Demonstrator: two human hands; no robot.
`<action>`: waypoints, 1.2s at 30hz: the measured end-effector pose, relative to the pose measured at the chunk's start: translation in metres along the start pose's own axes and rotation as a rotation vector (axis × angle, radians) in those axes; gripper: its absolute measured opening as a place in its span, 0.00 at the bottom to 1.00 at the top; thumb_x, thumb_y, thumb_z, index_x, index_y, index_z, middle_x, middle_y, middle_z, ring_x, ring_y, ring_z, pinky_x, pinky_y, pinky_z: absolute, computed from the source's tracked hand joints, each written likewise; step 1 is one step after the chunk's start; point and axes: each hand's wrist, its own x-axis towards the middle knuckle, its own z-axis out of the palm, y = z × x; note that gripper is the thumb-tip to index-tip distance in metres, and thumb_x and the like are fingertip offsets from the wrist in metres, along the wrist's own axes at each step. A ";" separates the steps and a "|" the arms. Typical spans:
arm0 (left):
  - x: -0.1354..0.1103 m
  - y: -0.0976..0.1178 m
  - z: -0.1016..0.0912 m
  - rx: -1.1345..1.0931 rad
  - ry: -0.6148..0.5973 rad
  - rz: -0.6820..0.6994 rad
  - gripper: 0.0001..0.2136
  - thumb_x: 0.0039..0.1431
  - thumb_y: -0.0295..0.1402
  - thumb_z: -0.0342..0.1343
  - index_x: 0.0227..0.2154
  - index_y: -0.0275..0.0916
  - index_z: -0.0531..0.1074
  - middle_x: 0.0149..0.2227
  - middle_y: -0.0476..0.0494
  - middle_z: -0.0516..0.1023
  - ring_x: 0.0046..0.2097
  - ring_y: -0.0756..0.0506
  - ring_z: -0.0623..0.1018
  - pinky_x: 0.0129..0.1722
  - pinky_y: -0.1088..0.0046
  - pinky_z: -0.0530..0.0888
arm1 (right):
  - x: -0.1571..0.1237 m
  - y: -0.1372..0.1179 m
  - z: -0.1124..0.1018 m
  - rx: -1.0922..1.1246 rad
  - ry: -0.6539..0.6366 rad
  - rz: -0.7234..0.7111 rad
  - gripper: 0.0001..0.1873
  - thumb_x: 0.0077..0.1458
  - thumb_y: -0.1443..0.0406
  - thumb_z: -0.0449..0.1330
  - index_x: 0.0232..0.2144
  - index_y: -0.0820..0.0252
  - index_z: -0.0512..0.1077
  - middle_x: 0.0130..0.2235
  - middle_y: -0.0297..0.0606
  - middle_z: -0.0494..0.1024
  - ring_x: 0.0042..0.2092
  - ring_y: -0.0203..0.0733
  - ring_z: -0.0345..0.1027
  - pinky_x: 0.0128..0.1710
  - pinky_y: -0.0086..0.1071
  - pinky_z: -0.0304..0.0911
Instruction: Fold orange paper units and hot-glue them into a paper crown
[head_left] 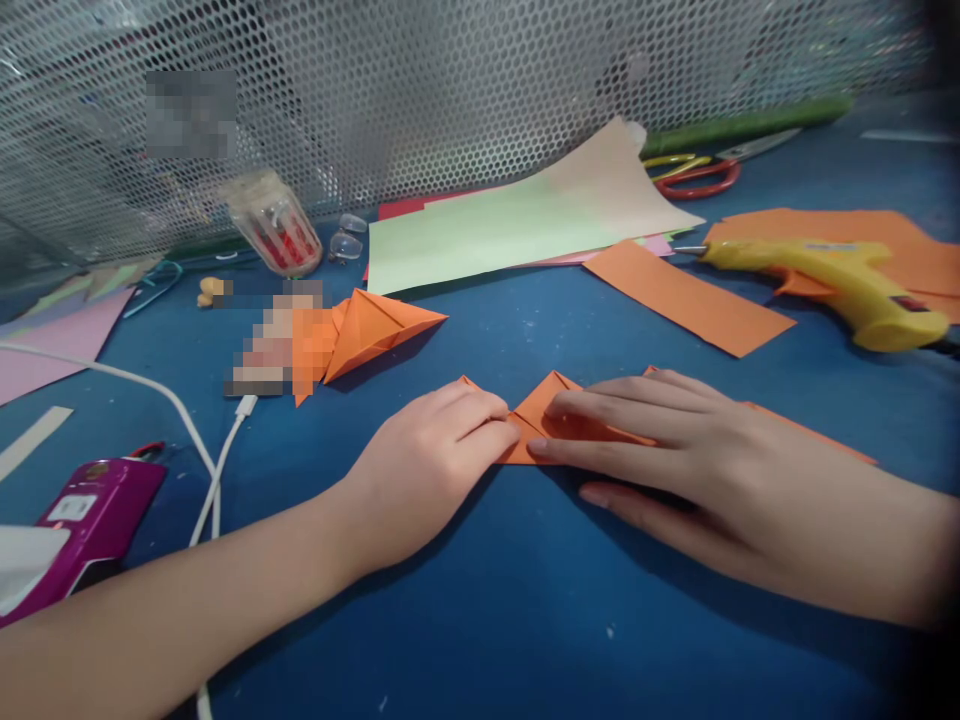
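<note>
A strip of orange paper with pointed folds lies on the blue table. My left hand has its fingers curled down on the strip's left end, pinching or pressing it there. Across the middle of the strip lies my right hand, its fingers stretched out flat and touching the paper. Both hands cover much of the strip, and its right end shows beyond the right hand. Beyond my left hand sits a folded orange paper shape, partly blurred out on its left side.
A yellow glue gun rests on orange paper at right, near an orange paper rectangle. Behind are green paper, scissors and a glass jar against metal mesh. A white cable and purple device lie left.
</note>
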 end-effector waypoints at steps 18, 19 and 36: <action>-0.009 0.035 -0.011 0.411 -0.142 0.078 0.22 0.66 0.14 0.40 0.51 0.20 0.79 0.50 0.31 0.86 0.50 0.37 0.85 0.48 0.64 0.82 | -0.002 -0.001 0.001 0.031 -0.013 0.046 0.21 0.73 0.64 0.50 0.58 0.48 0.78 0.53 0.44 0.82 0.48 0.49 0.78 0.39 0.42 0.72; -0.010 0.036 -0.011 0.415 -0.155 0.078 0.23 0.65 0.14 0.40 0.52 0.20 0.78 0.52 0.31 0.85 0.51 0.37 0.85 0.49 0.64 0.81 | -0.002 -0.002 0.002 0.039 -0.015 0.052 0.21 0.73 0.64 0.50 0.59 0.47 0.78 0.52 0.44 0.82 0.48 0.49 0.78 0.39 0.42 0.72; -0.009 0.034 -0.011 0.325 -0.147 0.000 0.23 0.63 0.16 0.40 0.54 0.27 0.76 0.52 0.38 0.86 0.50 0.42 0.84 0.49 0.66 0.79 | -0.007 0.004 0.002 0.172 -0.063 0.079 0.27 0.71 0.64 0.53 0.69 0.43 0.67 0.60 0.42 0.79 0.56 0.52 0.75 0.49 0.49 0.73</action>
